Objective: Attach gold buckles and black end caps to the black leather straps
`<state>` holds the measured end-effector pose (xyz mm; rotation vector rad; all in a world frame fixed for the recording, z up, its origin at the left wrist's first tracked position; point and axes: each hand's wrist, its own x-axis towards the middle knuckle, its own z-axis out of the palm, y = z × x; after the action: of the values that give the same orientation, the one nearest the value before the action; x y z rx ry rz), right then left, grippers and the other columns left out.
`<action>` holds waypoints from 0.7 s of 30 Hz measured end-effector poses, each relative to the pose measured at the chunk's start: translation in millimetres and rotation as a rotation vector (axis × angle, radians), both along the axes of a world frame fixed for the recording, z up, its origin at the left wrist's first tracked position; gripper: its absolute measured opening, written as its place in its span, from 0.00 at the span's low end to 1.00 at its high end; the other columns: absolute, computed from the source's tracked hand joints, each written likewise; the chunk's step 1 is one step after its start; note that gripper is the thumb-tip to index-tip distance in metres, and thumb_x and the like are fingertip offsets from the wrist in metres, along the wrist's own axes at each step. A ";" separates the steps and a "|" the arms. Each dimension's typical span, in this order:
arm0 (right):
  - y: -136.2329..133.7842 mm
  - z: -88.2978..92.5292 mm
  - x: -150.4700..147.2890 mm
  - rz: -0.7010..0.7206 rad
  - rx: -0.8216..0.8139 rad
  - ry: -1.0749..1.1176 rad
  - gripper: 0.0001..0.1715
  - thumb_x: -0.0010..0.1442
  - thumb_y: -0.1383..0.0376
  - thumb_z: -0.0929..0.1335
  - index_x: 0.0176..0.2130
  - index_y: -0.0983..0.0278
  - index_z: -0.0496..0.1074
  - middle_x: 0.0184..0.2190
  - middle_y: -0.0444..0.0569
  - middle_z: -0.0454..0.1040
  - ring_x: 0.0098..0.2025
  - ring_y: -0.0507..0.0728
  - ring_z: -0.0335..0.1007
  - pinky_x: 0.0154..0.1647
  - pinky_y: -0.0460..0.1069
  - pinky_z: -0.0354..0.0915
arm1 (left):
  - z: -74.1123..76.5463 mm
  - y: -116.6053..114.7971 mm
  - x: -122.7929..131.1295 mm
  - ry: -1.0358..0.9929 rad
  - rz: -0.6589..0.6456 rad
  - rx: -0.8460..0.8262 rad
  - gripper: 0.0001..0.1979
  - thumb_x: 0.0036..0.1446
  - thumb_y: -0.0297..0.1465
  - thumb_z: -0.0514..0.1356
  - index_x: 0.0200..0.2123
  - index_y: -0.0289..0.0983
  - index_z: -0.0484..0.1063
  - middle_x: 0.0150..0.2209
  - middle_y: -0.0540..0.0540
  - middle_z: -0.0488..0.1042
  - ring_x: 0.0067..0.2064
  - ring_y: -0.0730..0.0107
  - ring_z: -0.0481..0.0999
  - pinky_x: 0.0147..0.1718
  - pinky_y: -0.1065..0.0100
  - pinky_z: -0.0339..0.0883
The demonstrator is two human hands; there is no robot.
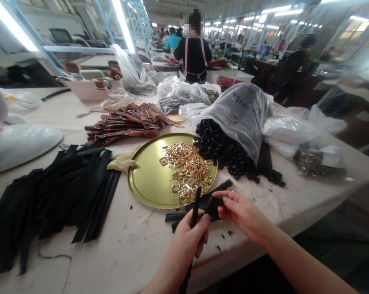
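Observation:
My left hand is closed around a narrow black strap, whose upper end sticks up past the thumb and whose tail hangs below the wrist. Between my two hands is a flat black piece, pinched by the fingertips of my right hand; whether it belongs to the strap I cannot tell. Just beyond them lie more black strips on the table. A round gold tray behind my hands carries a heap of gold metal buckles. Small black pieces spill from a translucent bag onto its right edge.
A big pile of black strips covers the table's left side. Red-brown patterned pieces are stacked behind the tray. A white machine base stands at far left. Plastic bags sit at right. A person stands beyond the table.

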<state>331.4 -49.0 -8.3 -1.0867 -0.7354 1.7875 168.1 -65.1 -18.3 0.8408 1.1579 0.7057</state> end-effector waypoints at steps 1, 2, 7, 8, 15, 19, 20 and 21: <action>-1.9 1.5 -0.3 0.026 0.023 -0.038 0.15 0.55 0.61 0.67 0.43 0.64 0.71 0.29 0.45 0.71 0.30 0.48 0.65 0.36 0.45 0.63 | -2.1 -1.5 0.1 0.017 -0.024 0.015 0.10 0.52 0.39 0.55 0.29 0.39 0.59 0.12 0.59 0.60 0.10 0.84 0.50 0.07 0.80 0.42; -3.9 3.0 -0.3 0.051 0.054 -0.093 0.16 0.55 0.60 0.67 0.43 0.64 0.71 0.28 0.45 0.71 0.30 0.48 0.65 0.36 0.46 0.62 | -3.7 -3.1 -0.3 0.037 -0.046 0.029 0.10 0.52 0.39 0.54 0.29 0.39 0.59 0.12 0.59 0.60 0.10 0.83 0.50 0.07 0.80 0.42; -13.2 5.1 1.5 0.116 0.095 -0.199 0.17 0.55 0.59 0.67 0.44 0.64 0.71 0.30 0.46 0.72 0.27 0.47 0.62 0.31 0.44 0.61 | 0.3 -11.9 -8.2 0.167 -0.178 0.152 0.10 0.53 0.39 0.54 0.30 0.38 0.63 0.15 0.58 0.60 0.13 0.82 0.52 0.11 0.78 0.47; -15.2 4.7 1.5 0.120 0.065 -0.139 0.17 0.55 0.59 0.67 0.44 0.64 0.71 0.32 0.47 0.72 0.25 0.46 0.61 0.29 0.44 0.60 | 3.2 -13.6 -10.4 0.196 -0.203 0.201 0.10 0.53 0.39 0.54 0.29 0.38 0.64 0.15 0.57 0.61 0.15 0.81 0.54 0.13 0.78 0.49; -33.4 2.9 -6.7 0.023 -0.121 0.155 0.11 0.51 0.63 0.70 0.33 0.64 0.65 0.27 0.44 0.72 0.21 0.45 0.62 0.22 0.41 0.60 | 20.2 -29.5 -22.5 0.463 -0.347 0.461 0.09 0.54 0.36 0.52 0.31 0.39 0.69 0.22 0.53 0.67 0.24 0.74 0.64 0.23 0.75 0.56; -41.7 2.8 -9.5 -0.015 -0.202 0.180 0.09 0.52 0.65 0.69 0.32 0.66 0.66 0.31 0.49 0.74 0.19 0.44 0.61 0.19 0.39 0.60 | 22.5 -39.3 -26.2 0.561 -0.359 0.554 0.10 0.54 0.35 0.51 0.32 0.40 0.70 0.25 0.52 0.71 0.27 0.72 0.67 0.26 0.74 0.57; -43.1 3.1 -9.6 -0.020 -0.220 0.186 0.08 0.52 0.66 0.69 0.33 0.67 0.66 0.31 0.50 0.74 0.19 0.43 0.61 0.19 0.39 0.61 | 23.5 -41.4 -26.7 0.582 -0.357 0.563 0.10 0.54 0.35 0.51 0.32 0.40 0.71 0.26 0.51 0.71 0.27 0.71 0.67 0.26 0.73 0.57; -44.2 3.7 -9.6 -0.020 -0.238 0.190 0.07 0.53 0.66 0.68 0.33 0.68 0.67 0.31 0.51 0.74 0.19 0.43 0.61 0.19 0.39 0.61 | 24.9 -43.3 -27.0 0.604 -0.353 0.571 0.10 0.54 0.35 0.51 0.33 0.40 0.71 0.26 0.51 0.72 0.27 0.71 0.68 0.26 0.73 0.57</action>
<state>321.8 -93.2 -4.6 -1.0539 -0.4040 1.9651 141.1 -108.4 6.6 1.7816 1.2980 0.4967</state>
